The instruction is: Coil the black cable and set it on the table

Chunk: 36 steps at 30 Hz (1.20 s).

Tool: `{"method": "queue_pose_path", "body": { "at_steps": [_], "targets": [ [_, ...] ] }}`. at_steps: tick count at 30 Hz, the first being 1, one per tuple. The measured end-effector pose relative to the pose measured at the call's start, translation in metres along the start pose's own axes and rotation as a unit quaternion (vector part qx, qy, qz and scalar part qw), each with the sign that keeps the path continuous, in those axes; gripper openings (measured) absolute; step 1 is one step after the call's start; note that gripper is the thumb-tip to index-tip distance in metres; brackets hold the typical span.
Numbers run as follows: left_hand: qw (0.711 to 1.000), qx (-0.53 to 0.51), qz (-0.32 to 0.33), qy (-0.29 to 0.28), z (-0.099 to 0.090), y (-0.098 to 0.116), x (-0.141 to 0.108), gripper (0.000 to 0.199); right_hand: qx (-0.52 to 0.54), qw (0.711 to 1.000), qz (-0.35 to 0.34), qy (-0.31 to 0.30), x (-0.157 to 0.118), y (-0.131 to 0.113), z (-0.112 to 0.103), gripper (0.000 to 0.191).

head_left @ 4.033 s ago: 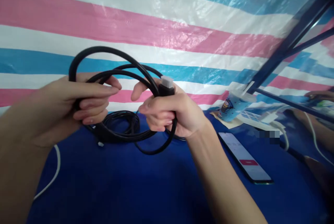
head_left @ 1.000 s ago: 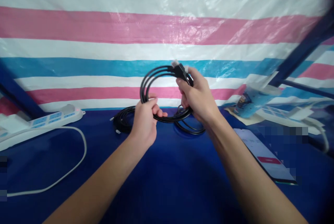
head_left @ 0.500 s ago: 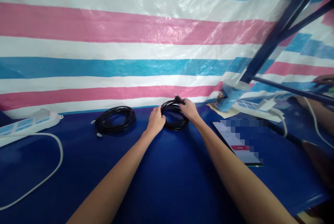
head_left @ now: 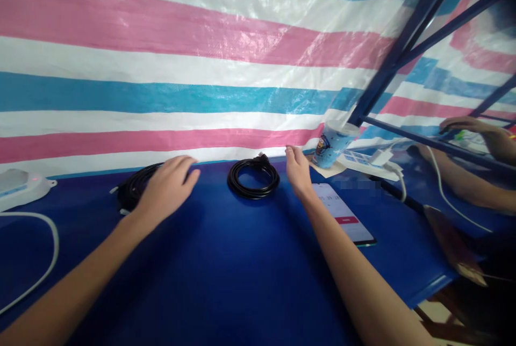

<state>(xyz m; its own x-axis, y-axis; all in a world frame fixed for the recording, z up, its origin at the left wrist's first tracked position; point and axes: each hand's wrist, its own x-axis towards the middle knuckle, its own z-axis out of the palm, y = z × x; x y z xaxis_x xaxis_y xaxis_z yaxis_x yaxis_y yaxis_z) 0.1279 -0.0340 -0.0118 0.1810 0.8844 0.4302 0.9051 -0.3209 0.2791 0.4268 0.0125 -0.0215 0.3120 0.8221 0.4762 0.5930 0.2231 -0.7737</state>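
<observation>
A coiled black cable (head_left: 253, 194) lies flat on the blue table, its dark plug end (head_left: 262, 159) resting at the top of the loop. Just right of that coil my right hand (head_left: 298, 172) is held open and apart from it, with nothing in the fingers. My left hand (head_left: 166, 189) hovers open, fingers spread, in front of a second black cable coil (head_left: 135, 182) and hides much of it. Whether it touches that coil I cannot tell. Light-coloured connector ends show at the second coil's left side.
A smartphone (head_left: 342, 220) lies beside my right forearm. Behind it stand a blue patterned cup (head_left: 332, 147) and a white power strip (head_left: 358, 162). Another power strip (head_left: 26, 187) with a white cord (head_left: 55, 244) is at left. Another person's arms (head_left: 463, 177) appear beyond the blue metal frame (head_left: 399, 56).
Both hands have let go of the right-hand cable coil. My left hand has moved left to the other coil, and my right hand has drawn off to the right. The view has shifted right.
</observation>
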Motion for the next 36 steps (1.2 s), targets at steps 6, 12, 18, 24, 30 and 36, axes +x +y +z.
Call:
{"method": "queue_pose_path", "body": {
  "at_steps": [6, 12, 18, 24, 30, 36],
  "targets": [
    [0.995, 0.079, -0.006, -0.059, -0.010, -0.070, -0.046, 0.045, 0.017, 0.987, -0.155, -0.038, -0.042, -0.050, 0.016, 0.025],
    [0.989, 0.104, 0.086, -0.066, -0.009, -0.076, -0.055, 0.035, 0.041, 0.950, -0.236, -0.198, -0.091, -0.074, 0.045, 0.021],
    [0.977, 0.106, 0.183, 0.035, -0.025, -0.064, -0.070, 0.025, 0.102, 0.937, -0.127, -0.308, -0.104, -0.081, 0.073, 0.024],
    [0.941, 0.105, 0.315, 0.066, -0.025, -0.006, -0.096, 0.014, 0.194, 0.877, 0.033, -0.438, -0.101, -0.110, 0.093, 0.062],
    [0.899, 0.054, 0.435, 0.026, -0.017, 0.031, -0.134, 0.022, 0.112, 0.851, 0.009, -0.513, -0.093, -0.096, 0.055, 0.045],
    [0.908, -0.033, 0.418, -0.014, -0.028, 0.033, -0.132, 0.049, -0.023, 0.858, -0.139, -0.494, -0.105, -0.098, 0.056, 0.037]
  ]
}}
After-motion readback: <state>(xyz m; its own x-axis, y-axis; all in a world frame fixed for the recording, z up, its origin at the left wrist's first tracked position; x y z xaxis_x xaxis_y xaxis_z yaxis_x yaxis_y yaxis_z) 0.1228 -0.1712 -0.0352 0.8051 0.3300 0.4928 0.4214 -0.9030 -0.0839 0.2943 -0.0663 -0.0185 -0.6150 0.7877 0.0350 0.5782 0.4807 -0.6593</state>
